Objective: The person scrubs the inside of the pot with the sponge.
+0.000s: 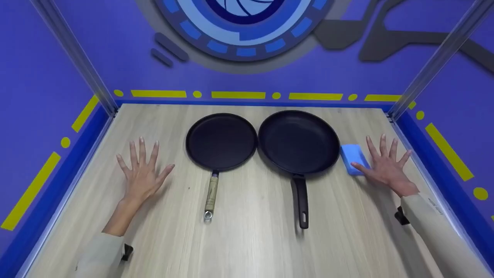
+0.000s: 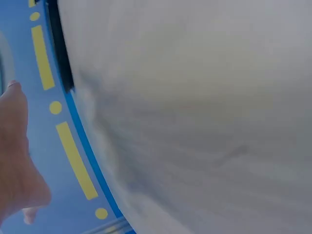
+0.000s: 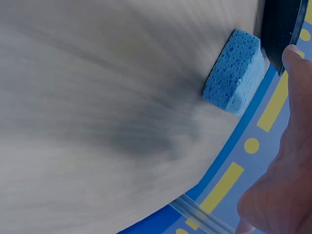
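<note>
My left hand point(image 1: 142, 178) is spread with straight fingers at the left of the table, holding nothing, to the left of a flat black griddle pan point(image 1: 221, 141) with a greenish patterned handle point(image 1: 211, 193). Beside that pan, its rim right at the other's, lies a deeper black frying pan point(image 1: 299, 142), its black handle point(image 1: 301, 202) pointing toward me. A blue sponge point(image 3: 233, 70) lies just right of the frying pan. My right hand point(image 1: 388, 168) is also spread, fingers straight; in the head view its thumb overlaps the sponge, while the right wrist view shows the hand apart from it.
The light wood table point(image 1: 254, 247) is bounded by blue-purple panels point(image 1: 100, 50) with yellow dashes at the back and both sides. Metal posts point(image 1: 436, 58) rise at the back corners. Dark wrist mounts point(image 1: 402, 215) sit at the sleeves.
</note>
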Available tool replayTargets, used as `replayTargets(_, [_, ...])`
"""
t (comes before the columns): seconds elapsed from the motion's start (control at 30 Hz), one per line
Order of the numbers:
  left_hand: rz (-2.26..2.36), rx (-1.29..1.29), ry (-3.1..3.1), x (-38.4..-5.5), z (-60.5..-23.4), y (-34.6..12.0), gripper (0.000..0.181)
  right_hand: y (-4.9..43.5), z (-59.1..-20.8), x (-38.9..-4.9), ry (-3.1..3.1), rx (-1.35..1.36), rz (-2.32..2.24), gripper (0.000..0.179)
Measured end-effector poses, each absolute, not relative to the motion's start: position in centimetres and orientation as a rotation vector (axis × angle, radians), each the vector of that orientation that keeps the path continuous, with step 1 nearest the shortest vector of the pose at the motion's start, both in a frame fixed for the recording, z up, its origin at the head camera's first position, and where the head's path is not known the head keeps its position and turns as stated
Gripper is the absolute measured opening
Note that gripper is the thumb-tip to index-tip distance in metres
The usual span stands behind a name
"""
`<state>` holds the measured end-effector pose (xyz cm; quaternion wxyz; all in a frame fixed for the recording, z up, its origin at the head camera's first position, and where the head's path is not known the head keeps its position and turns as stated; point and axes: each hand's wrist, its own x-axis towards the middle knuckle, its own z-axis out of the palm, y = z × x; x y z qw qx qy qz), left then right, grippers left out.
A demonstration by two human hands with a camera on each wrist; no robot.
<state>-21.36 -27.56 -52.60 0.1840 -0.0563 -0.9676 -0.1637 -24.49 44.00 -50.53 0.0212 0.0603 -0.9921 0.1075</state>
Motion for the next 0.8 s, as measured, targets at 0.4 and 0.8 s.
replayTargets(0.4, [-1.393, -0.08, -2.899, -20.6, -49.8, -25.3, 0.084, 41.8, -51.1, -25.7, -3.103, 0.213, 0.565, 0.102])
replayTargets(0.8, [-1.741, -0.206, -2.93, -18.0, -48.9, -22.0, 0.08, 40.6, -51.7, -25.7, -3.256, 0.304, 0.561, 0.079])
